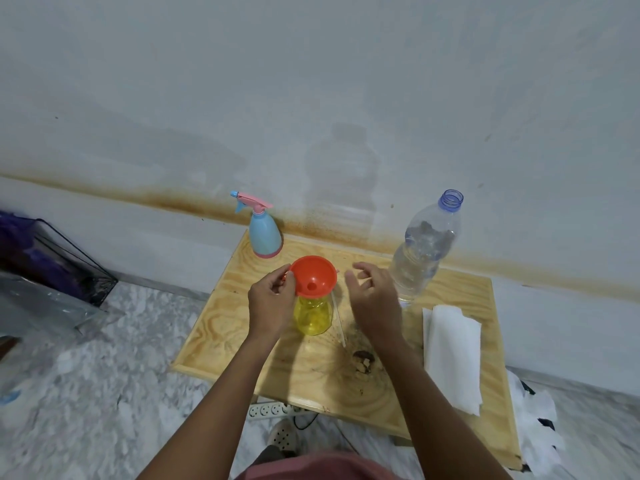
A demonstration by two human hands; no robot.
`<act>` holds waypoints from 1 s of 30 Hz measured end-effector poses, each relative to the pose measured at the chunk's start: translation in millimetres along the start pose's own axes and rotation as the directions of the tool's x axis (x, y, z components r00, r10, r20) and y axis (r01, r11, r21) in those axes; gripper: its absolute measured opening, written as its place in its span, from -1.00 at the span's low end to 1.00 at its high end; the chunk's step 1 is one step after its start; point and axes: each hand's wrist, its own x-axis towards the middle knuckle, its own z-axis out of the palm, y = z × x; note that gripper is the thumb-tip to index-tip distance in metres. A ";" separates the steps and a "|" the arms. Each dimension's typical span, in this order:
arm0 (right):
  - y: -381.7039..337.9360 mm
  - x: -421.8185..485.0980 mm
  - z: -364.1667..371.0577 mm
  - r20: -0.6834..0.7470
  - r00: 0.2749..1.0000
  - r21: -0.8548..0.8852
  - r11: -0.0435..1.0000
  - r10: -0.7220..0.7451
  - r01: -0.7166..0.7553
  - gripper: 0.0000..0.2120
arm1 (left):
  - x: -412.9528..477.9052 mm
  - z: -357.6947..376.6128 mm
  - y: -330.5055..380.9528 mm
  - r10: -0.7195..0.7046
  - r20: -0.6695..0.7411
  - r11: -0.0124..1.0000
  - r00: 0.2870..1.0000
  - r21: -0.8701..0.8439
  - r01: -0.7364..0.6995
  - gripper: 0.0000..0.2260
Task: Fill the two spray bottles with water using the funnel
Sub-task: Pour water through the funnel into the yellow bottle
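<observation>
An orange funnel point(313, 276) sits in the neck of a yellow see-through spray bottle point(312, 316) standing uncapped in the middle of the wooden table point(225, 327). My left hand point(272, 299) pinches the funnel's left rim. Just right of the funnel hovers my right hand point(372, 296), fingers apart and holding nothing. A blue spray bottle point(265, 233) with a pink trigger head stands at the table's back left. At the back right stands a large clear water bottle point(420, 251), uncapped and partly full. A thin dip tube point(338, 320) lies beside the yellow bottle; its spray head is hidden.
Folded white paper towels point(452, 355) lie on the table's right side. A dark knot or stain point(362, 362) marks the wood near the front. A power strip point(268, 409) lies on the marble floor under the table. A black wire basket point(62, 265) stands at left.
</observation>
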 end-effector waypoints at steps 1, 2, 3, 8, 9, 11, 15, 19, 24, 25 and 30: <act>-3.2 1.8 5.5 0.137 0.988 0.025 0.997 0.075 -0.079 -0.74 | 0.2 -0.5 -1.4 -0.005 0.006 1.000 1.000 -0.006 0.005 -0.77; -6.3 3.5 10.1 0.238 0.962 0.038 0.989 0.131 -0.144 -0.71 | 0.3 -0.9 -2.3 -0.011 0.013 1.000 1.000 -0.014 0.011 -0.77; -8.0 4.7 14.2 0.288 0.945 0.038 0.984 0.154 -0.172 -0.68 | 0.4 -1.6 -3.1 -0.016 0.022 1.000 1.000 -0.018 0.016 -0.77; -16.0 7.4 20.1 0.247 0.956 0.034 0.985 0.157 -0.170 -0.78 | 3.6 -7.3 -6.9 -0.014 0.071 1.000 0.997 -0.025 0.016 -0.76; -17.3 8.4 19.5 0.239 0.957 0.045 0.983 0.162 -0.177 -0.82 | 4.3 -8.7 -7.1 -0.014 0.077 1.000 0.997 -0.019 0.016 -0.76; -20.5 8.7 18.1 0.233 0.956 0.076 0.976 0.181 -0.203 -0.89 | 6.2 -11.9 -7.2 -0.023 0.093 1.000 0.995 -0.016 0.024 -0.77; -26.6 7.3 16.9 0.248 0.950 0.106 0.969 0.191 -0.223 -0.93 | 12.9 -18.5 -14.0 -0.018 0.167 1.000 0.986 -0.022 0.022 -0.80; -30.3 8.8 10.2 0.248 0.948 0.127 0.963 0.201 -0.237 -0.95 | 16.2 -20.7 -14.4 -0.012 0.213 0.996 0.977 -0.089 0.032 -0.85; -28.6 12.6 -14.4 0.201 0.964 0.173 0.962 0.176 -0.212 -0.87 | 16.1 -21.5 -14.6 -0.038 0.207 0.981 0.977 -0.178 0.076 -0.77; -25.0 12.6 -21.2 0.187 0.966 0.193 0.958 0.178 -0.214 -0.86 | 16.5 -20.7 -18.0 -0.040 0.217 0.986 0.975 -0.150 0.074 -0.76; 19.6 6.5 -44.1 0.090 0.964 0.095 0.961 0.251 -0.259 -0.94 | 12.6 -6.5 -40.2 -0.049 0.397 0.996 0.916 0.086 0.016 -0.56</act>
